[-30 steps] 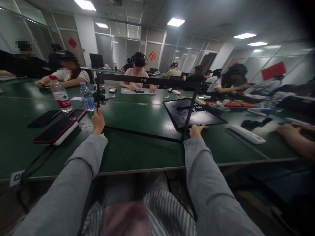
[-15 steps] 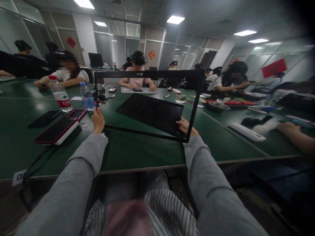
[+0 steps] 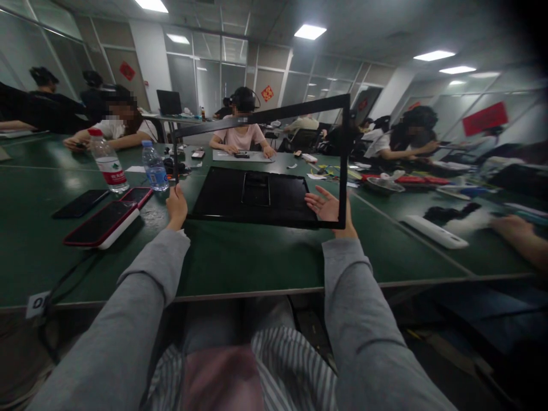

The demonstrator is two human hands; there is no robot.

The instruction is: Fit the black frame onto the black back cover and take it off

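Note:
A thin black rectangular monitor bezel (image 3: 343, 157) is up in front of me, its top bar slanting higher on the right. My left hand (image 3: 176, 206) is closed around its lower left side. At the lower right corner, my right hand (image 3: 325, 206) has its fingers stretched apart inside the opening, with the bezel's right bar crossing in front of the palm. Whether the palm bears the bezel's weight I cannot tell. Seen through the opening, a black back cover (image 3: 225, 194) with a rectangular recess lies on the green table (image 3: 257, 257).
To the left are a red-capped bottle (image 3: 110, 165), a blue-capped bottle (image 3: 154, 166), a dark phone (image 3: 80, 204) and a red-edged phone (image 3: 100, 222) on a white block. At right lie a white bar (image 3: 435, 231) and a bowl (image 3: 384, 184). A person (image 3: 242, 136) sits opposite; another person's hand (image 3: 511, 225) rests nearby.
The bezel has turned, its right end rising and its lower bar now near the back cover's front edge. The back cover now lies straighter. The right hand's fingers have spread.

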